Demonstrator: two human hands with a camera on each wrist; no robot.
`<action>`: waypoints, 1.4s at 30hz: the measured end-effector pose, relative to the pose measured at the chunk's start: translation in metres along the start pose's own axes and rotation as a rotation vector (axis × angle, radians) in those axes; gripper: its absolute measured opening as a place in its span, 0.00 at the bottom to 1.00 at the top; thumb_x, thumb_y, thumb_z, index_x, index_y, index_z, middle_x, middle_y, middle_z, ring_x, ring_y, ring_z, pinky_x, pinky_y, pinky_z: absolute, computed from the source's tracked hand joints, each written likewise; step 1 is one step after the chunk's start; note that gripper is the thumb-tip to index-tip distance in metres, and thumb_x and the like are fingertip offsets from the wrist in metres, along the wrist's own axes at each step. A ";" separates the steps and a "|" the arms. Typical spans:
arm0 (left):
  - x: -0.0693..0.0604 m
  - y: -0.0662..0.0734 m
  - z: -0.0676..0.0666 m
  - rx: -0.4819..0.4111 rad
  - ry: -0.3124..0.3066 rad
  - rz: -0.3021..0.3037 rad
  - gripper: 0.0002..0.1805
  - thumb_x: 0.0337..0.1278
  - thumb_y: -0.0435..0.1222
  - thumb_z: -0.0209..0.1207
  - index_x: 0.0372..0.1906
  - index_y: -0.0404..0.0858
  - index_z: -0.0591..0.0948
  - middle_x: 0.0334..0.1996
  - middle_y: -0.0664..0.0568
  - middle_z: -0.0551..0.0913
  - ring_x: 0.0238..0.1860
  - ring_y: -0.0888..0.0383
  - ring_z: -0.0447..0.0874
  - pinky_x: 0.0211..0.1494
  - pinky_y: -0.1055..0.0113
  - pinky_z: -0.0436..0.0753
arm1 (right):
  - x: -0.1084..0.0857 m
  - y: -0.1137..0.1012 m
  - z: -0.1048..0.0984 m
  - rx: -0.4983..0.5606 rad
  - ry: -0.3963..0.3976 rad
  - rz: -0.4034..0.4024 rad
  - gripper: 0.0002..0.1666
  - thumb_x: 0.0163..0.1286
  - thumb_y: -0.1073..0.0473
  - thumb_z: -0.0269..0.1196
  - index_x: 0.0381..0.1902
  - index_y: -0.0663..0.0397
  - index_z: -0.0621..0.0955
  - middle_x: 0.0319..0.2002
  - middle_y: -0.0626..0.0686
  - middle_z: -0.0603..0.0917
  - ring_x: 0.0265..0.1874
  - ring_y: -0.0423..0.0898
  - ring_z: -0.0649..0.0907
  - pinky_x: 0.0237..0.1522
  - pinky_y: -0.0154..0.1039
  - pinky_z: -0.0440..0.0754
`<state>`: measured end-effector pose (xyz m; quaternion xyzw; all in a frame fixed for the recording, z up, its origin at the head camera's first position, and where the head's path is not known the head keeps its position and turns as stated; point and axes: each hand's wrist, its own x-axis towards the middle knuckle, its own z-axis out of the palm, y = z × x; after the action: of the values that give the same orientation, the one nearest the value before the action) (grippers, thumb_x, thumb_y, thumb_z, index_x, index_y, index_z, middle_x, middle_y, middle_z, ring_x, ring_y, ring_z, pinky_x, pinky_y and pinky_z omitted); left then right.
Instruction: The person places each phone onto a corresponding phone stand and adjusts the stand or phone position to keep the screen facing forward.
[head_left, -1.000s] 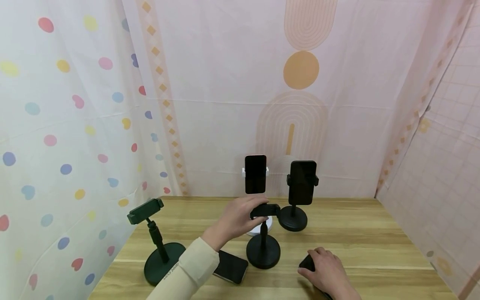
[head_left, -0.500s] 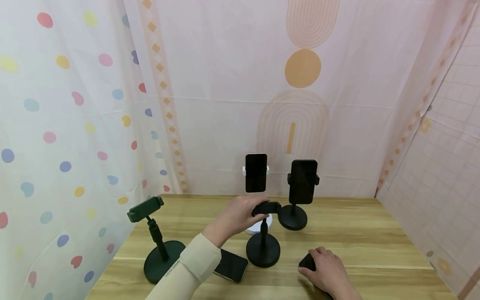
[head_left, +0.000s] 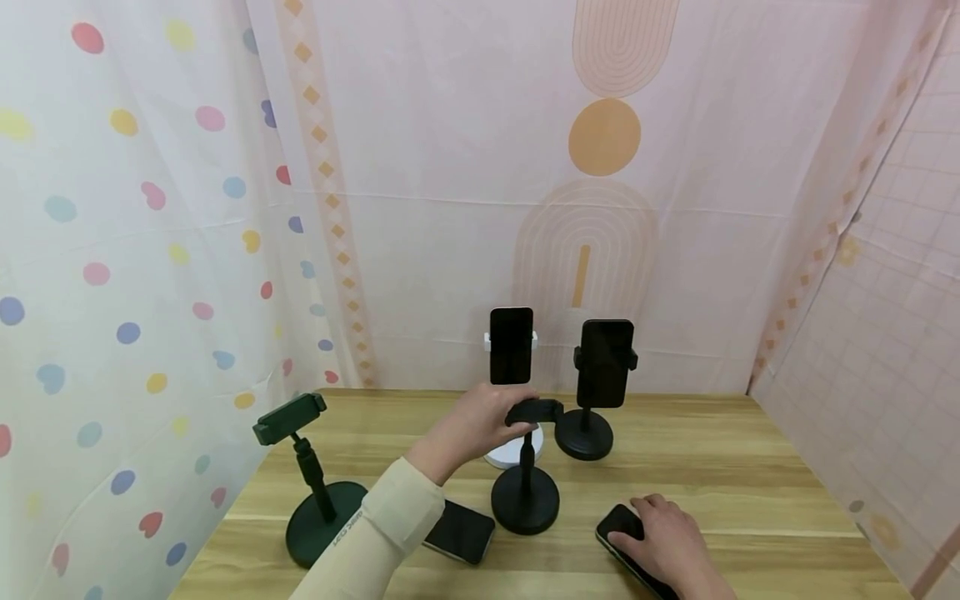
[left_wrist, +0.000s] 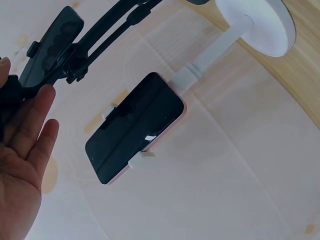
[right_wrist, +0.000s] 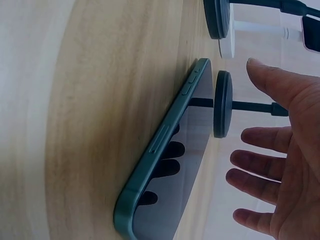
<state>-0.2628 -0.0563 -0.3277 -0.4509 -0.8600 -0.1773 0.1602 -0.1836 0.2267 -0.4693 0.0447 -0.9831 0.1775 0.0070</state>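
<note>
My left hand grips the clamp at the top of a black phone stand; no phone sits in that clamp. In the left wrist view the left hand's fingers lie against the dark clamp at the left edge. A dark smartphone with a green edge lies face up on the table at the right. Just above it hovers my right hand, fingers spread and apart from the phone; the right wrist view shows their reflection in its screen.
A green phone stand stands left, its clamp without a phone. Another smartphone lies flat near the left sleeve. Behind, a white stand and a second black stand each hold a phone upright. Patterned curtains surround the wooden table.
The right hand has come off the smartphone and drawn slightly right, so more of the screen shows. The left hand stays at the clamp, almost unmoved.
</note>
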 end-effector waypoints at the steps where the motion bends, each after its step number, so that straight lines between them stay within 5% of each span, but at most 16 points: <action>1: 0.001 0.000 0.000 -0.004 -0.007 -0.007 0.20 0.60 0.37 0.68 0.56 0.36 0.81 0.43 0.51 0.87 0.31 0.65 0.82 0.38 0.72 0.81 | 0.000 0.001 0.000 -0.001 -0.002 0.004 0.38 0.60 0.37 0.69 0.54 0.65 0.81 0.50 0.64 0.81 0.50 0.65 0.79 0.50 0.64 0.74; 16: 0.009 0.002 -0.009 -0.071 -0.080 -0.131 0.20 0.62 0.37 0.67 0.57 0.35 0.81 0.46 0.47 0.87 0.40 0.58 0.86 0.45 0.65 0.83 | -0.007 0.011 0.002 -0.018 -0.075 0.093 0.50 0.49 0.32 0.74 0.52 0.72 0.79 0.45 0.67 0.80 0.43 0.63 0.79 0.41 0.61 0.77; 35: 0.004 0.005 -0.007 -0.077 -0.075 -0.139 0.18 0.62 0.38 0.66 0.56 0.38 0.82 0.41 0.51 0.87 0.33 0.64 0.81 0.41 0.69 0.81 | -0.015 0.014 0.009 0.032 -0.160 0.208 0.52 0.43 0.36 0.78 0.49 0.75 0.77 0.35 0.62 0.75 0.34 0.56 0.75 0.36 0.54 0.77; 42: 0.003 0.004 -0.006 -0.082 -0.068 -0.136 0.18 0.62 0.37 0.66 0.55 0.37 0.81 0.41 0.51 0.86 0.32 0.65 0.80 0.39 0.69 0.81 | -0.019 0.016 0.013 0.029 -0.118 0.185 0.47 0.42 0.40 0.80 0.45 0.74 0.78 0.33 0.60 0.74 0.32 0.55 0.74 0.34 0.53 0.76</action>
<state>-0.2598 -0.0546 -0.3202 -0.4033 -0.8857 -0.2073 0.1001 -0.1657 0.2392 -0.4877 -0.0360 -0.9790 0.1885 -0.0682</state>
